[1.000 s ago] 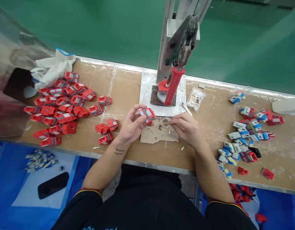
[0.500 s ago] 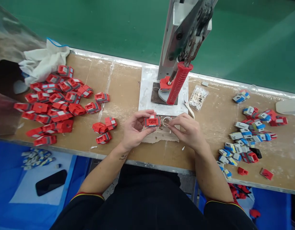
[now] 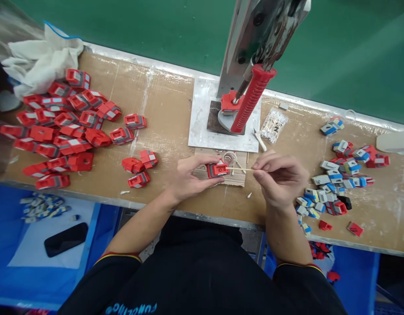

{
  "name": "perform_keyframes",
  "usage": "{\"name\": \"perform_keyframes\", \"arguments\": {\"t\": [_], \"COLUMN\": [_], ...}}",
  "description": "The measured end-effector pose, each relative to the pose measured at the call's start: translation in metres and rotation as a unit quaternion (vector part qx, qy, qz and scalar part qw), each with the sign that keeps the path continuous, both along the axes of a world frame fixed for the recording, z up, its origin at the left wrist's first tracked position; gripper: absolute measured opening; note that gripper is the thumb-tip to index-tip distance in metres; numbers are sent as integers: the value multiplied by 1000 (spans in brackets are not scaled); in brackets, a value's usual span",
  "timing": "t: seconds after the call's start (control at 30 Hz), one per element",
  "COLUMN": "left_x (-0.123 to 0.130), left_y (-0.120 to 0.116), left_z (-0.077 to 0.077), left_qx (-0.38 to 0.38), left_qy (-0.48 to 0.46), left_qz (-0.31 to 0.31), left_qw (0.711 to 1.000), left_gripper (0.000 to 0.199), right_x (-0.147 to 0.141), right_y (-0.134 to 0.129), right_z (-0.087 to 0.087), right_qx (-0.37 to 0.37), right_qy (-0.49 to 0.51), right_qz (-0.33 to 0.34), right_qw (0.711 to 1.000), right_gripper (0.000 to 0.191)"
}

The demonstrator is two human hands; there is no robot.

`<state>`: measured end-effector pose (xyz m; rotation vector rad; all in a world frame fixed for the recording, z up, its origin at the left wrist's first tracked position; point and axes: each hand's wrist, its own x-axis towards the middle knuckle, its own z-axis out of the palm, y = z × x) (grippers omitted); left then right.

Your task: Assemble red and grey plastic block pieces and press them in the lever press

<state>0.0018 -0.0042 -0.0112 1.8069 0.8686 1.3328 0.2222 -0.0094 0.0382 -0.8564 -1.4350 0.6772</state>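
My left hand [image 3: 188,178] grips a small red-and-grey plastic part [image 3: 217,170] between thumb and fingers, its recessed side facing up. Pinched in my right hand [image 3: 280,177] is a thin wooden stick, which looks like a cotton swab [image 3: 240,169]. Its far tip reaches the right end of the red part; whether it touches I cannot tell. Just behind the part, a small clear round dish [image 3: 229,156] rests on a piece of cardboard [image 3: 236,179], with other sticks beside it.
A lever press with a red handle [image 3: 252,103] stands on a white plate [image 3: 200,118], a red part beneath it. Red parts [image 3: 72,142] pile up at left, blue-white-yellow pieces [image 3: 335,175] at right. A bag of cotton swabs [image 3: 274,125] and pliers [image 3: 260,141] lie right of the press.
My right hand has moved right, away from the clear dish, and the stick now shows, pointing at the red part. My left hand has shifted slightly right with that part. The camera view has shifted.
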Motion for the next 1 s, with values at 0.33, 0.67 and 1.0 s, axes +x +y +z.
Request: {"name": "perform_keyframes", "arguments": {"t": [0.33,0.67,1.0], "left_x": [2,2,2], "left_y": [-1,-1,1], "left_z": [1,2,2], "left_qx": [14,16,23], "left_qy": [-3,3,-4], "left_qz": [-6,9,23], "left_qw": [1000,1000,999], "left_gripper": [42,40,37], "right_x": [-11,-3,19], "right_y": [-1,-1,4], "right_z": [-4,-4,1], "right_qx": [-29,5,-16], "right_qy": [-21,-57,-162], "right_qz": [40,10,-7], "right_qw": [999,998,987], "right_gripper": [16,20,16]}}
